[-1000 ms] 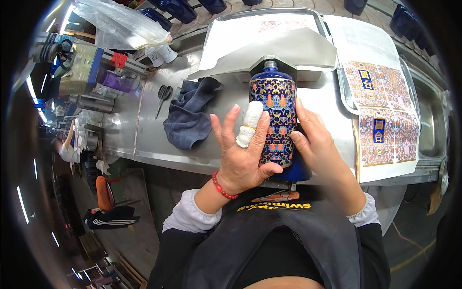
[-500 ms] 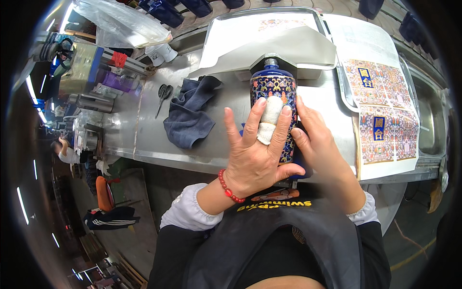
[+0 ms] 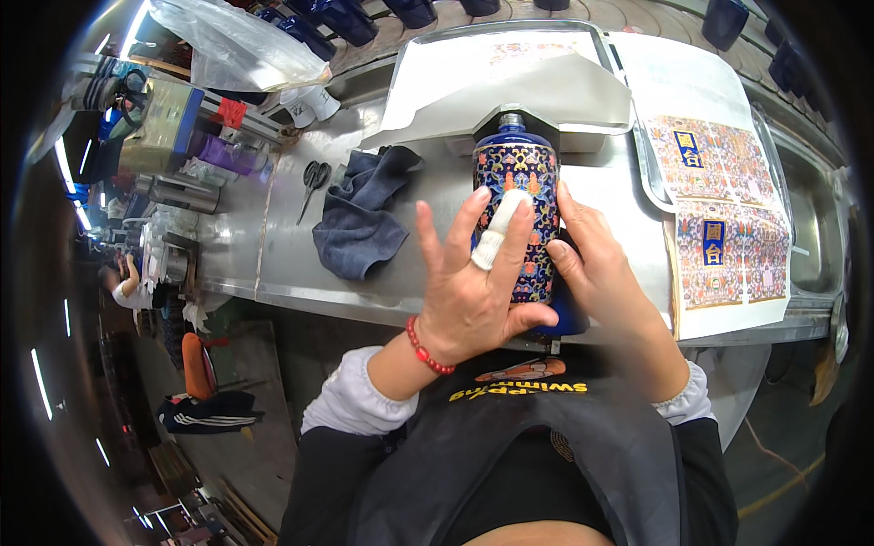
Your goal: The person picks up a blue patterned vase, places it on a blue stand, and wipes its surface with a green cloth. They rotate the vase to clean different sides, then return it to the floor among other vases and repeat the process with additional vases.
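Bottle (image 3: 517, 168), dark blue with a dense multicoloured pattern, sits in front of the person, over the near part of the steel desk (image 3: 284, 250). Neck points away from the body, base end toward it; long axis runs nearly straight out from the chest. Dark angular holder (image 3: 543, 127) stands around the neck end; what bears the bottle's weight I cannot tell.

Left hand (image 3: 475, 296): grip released, digits fanned wide, clasping nothing. Middle finger wears a white wrap (image 3: 492, 244) and lies over the patterned face; thumb stretches across the lower end. Red bead bracelet (image 3: 422, 348) at that wrist.

Right hand (image 3: 596, 268): index finger and thumb lie against the bottle's right side, slightly parted. Remaining fingers hidden; whether this grip is clenched around it I cannot tell.

Left on desk: crumpled dark cloth (image 3: 361, 218), scissors (image 3: 312, 187) just beside. Right: printed sheets (image 3: 733, 259).
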{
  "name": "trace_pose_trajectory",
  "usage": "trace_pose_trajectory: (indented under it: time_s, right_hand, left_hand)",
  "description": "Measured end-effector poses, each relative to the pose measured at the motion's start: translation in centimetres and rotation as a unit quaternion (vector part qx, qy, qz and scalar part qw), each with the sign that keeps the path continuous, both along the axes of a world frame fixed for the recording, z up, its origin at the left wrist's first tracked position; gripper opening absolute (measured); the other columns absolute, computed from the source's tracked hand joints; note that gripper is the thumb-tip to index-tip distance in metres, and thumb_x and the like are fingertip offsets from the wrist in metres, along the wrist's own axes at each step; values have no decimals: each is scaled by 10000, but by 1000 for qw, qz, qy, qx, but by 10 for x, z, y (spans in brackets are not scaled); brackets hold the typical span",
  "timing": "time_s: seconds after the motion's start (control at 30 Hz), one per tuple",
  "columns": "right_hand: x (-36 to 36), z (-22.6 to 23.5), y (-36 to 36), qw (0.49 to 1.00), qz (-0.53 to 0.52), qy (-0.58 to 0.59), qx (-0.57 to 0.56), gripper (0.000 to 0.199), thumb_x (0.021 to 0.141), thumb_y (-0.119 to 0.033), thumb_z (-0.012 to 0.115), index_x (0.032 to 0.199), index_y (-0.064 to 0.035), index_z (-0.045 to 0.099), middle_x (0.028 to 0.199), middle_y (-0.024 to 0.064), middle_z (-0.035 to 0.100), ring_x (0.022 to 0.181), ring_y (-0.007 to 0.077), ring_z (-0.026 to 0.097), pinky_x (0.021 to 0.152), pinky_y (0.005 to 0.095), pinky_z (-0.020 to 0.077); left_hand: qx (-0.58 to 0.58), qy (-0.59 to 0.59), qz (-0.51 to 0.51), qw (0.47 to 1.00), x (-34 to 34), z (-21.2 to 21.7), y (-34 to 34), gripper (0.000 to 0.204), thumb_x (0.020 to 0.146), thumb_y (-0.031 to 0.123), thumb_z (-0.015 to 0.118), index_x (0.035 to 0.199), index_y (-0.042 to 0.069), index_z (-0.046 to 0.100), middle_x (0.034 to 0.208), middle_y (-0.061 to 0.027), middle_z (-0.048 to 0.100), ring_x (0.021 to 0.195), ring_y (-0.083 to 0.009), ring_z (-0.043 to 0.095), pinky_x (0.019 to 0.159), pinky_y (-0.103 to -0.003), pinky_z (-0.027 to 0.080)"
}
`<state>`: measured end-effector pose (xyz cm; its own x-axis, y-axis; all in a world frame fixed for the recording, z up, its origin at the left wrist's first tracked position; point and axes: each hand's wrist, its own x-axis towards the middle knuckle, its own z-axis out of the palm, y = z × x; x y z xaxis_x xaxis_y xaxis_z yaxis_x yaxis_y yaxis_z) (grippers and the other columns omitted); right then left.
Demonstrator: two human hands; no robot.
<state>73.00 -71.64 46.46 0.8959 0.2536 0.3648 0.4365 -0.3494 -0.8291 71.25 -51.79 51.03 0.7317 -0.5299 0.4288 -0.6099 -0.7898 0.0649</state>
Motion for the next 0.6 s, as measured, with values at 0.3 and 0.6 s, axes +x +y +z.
trace_pose_trajectory:
  time_s: [0.3, 0.6]
  right_hand:
    - [0, 3, -1, 1000, 4, 25, 11, 607, 956, -114, 619, 1485, 58, 377, 1428, 250, 503, 1235, 389, 495, 1068, 437, 401]
    - [0, 1, -2, 1000, 0, 2, -2, 600, 954, -123, 624, 1474, 63, 389, 1412, 255, 515, 1217, 397, 504, 1062, 438, 404]
  left_hand:
    - [-22, -2, -15, 1000, -13, 5, 5, 885, 947, 739, 288, 1394, 22, 552, 1302, -98, 636, 1321, -295, 418, 1179, -647, 2]
    - [-26, -20, -18, 999, -3, 1, 4, 859, 946, 724, 335, 1379, 20, 568, 1277, -107, 633, 1236, -296, 474, 1175, -648, 53]
